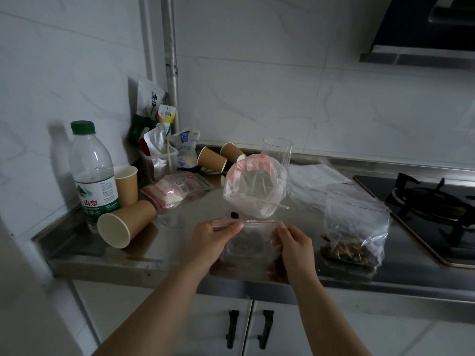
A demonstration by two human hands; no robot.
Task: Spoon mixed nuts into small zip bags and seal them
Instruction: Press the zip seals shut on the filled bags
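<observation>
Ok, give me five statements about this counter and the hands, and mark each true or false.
1. Both hands pinch the top edge of the small clear zip bag with a red strip: the left hand and the right hand. True.
2. The green-capped clear plastic water bottle lies on its side. False: it stands upright.
3. A brown paper cup lies tipped over beside the bottle. True.
4. The tall clear drinking glass stands on the black gas hob. False: it stands on the steel counter, by the wall.
5. A larger clear plastic bag holding nuts sits to the right of the hands. True.
</observation>
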